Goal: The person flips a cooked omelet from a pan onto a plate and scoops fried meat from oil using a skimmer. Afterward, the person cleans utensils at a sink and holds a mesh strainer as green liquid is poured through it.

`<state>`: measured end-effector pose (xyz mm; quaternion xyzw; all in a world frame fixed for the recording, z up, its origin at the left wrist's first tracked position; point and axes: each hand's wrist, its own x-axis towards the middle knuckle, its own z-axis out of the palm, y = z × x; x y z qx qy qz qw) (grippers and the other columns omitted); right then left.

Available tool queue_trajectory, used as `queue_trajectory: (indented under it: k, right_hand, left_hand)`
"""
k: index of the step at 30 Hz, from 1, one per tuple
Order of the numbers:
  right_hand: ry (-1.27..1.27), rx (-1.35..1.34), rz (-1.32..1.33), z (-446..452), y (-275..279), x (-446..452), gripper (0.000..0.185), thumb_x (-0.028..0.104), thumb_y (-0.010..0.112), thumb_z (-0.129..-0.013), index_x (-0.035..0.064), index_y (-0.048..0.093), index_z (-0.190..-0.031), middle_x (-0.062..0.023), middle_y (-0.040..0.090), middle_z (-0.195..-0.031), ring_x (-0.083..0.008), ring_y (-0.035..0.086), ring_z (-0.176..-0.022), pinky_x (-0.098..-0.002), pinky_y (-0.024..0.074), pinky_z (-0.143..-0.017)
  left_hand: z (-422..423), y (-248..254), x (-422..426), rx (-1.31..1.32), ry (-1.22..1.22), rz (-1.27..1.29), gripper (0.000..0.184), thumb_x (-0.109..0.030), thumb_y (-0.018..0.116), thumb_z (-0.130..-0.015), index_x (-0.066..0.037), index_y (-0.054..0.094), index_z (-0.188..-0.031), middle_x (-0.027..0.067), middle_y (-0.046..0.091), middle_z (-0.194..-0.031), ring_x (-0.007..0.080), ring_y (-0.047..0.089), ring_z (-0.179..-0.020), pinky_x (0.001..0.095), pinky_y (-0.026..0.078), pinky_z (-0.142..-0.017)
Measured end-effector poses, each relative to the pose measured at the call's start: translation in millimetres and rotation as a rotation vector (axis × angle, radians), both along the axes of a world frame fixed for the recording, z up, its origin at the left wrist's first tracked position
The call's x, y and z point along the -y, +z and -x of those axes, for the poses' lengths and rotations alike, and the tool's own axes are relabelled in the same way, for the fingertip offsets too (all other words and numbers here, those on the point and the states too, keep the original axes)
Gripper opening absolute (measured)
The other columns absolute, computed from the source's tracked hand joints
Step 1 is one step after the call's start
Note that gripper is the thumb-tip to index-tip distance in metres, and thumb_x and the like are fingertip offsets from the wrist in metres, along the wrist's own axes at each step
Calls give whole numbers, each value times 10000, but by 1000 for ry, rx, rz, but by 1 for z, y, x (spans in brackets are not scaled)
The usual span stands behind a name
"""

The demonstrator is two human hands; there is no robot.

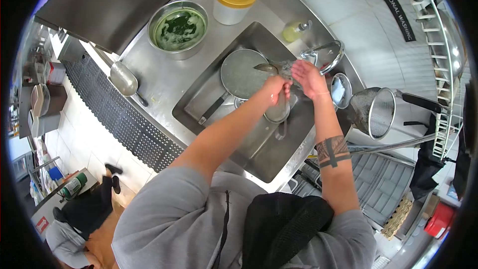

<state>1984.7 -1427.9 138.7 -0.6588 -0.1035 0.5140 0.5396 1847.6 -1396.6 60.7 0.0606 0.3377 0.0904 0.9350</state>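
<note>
My left hand (277, 89) is closed around a metal spoon (266, 68), its bowl jutting over the rim of a saucepan. Cloudy water fills that saucepan (242, 75), which sits in the sink (264, 157) with its dark handle toward the near left. Beside the stream from the tap (334, 57), my right hand (309, 78) is open, fingers stretched out and near the left hand. Below my left hand, a small metal vessel (277, 113) with a handle is partly hidden.
A metal pot (178, 27) of foamy green liquid and a white tub (233, 7) with a yellow lid stand behind the sink. A scoop (124, 78) lies left; a soap bottle (295, 32) and mesh strainer (381, 113) are right. Another person (89, 209) is lower left.
</note>
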Motion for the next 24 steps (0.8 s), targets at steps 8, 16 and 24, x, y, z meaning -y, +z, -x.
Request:
queue_trajectory:
  k: [8,16,24]
  right_hand:
    - [14,80,40,-2,-4,1,412,311,568,-970,-26,582,-1207,-133,654,-1106,-244,613,-1045,-381,470,-1000]
    - [305,110,162,-11,4,10,295,151,520,-980,-31,599,-1198,-150,687,-1063,-250,689,-926,-344,560,-818]
    - [297,-17,101,-2,15,5,254,245,579,-996,46,541,-843,12,409,-627,-116,412,-567,-313,321,-508]
  left_hand:
    - [74,19,72,86,-201,-79,171,-182,477,-1037,-51,586,-1041,4,521,-775,128,478,-630,298,434,-561]
    - [29,20,52,4,-184,-227,173,-129,439,-1024,-37,585,-1001,29,531,-729,133,490,-594,318,441,-513]
    - [-30,4,-3,-44,-80,-169,222,-177,423,-963,-56,601,-907,40,570,-718,153,542,-628,334,467,-540]
